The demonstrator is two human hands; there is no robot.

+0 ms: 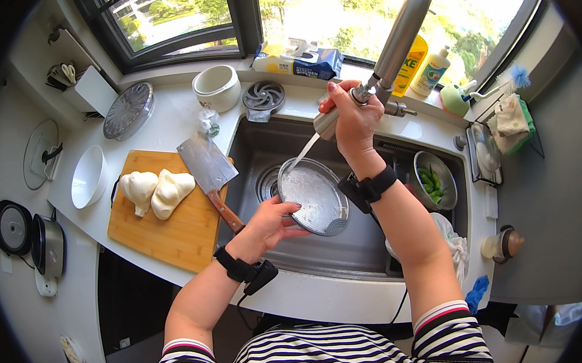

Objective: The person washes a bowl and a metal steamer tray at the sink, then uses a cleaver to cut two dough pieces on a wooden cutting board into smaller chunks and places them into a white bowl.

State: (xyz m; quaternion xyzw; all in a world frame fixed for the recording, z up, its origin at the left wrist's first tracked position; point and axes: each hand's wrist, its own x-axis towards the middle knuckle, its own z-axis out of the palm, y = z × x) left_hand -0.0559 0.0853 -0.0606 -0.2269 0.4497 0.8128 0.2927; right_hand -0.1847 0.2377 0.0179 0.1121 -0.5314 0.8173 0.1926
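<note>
My left hand (269, 226) grips the lower left rim of a round, shallow metal piece with a dimpled or perforated face (317, 195) and a grey rim, tilted over the sink basin (296, 259). Its thumb rests on the face. My right hand (354, 106) is closed around the head of a metal kitchen faucet (325, 122). From the faucet a stream of water (306, 149) falls onto the upper part of the round piece. Left of the basin, a cleaver (209, 162) lies partly on a wooden cutting board (161, 241), its handle reaching over the sink edge.
Two pale, lumpy food pieces (142, 189) sit on the board. A metal bowl of green peppers (434, 181) stands at the sink's right. White bowls (217, 88), a clear lid (129, 109) and a wipes pack (298, 62) line the back. Bottles (430, 73) stand behind the faucet.
</note>
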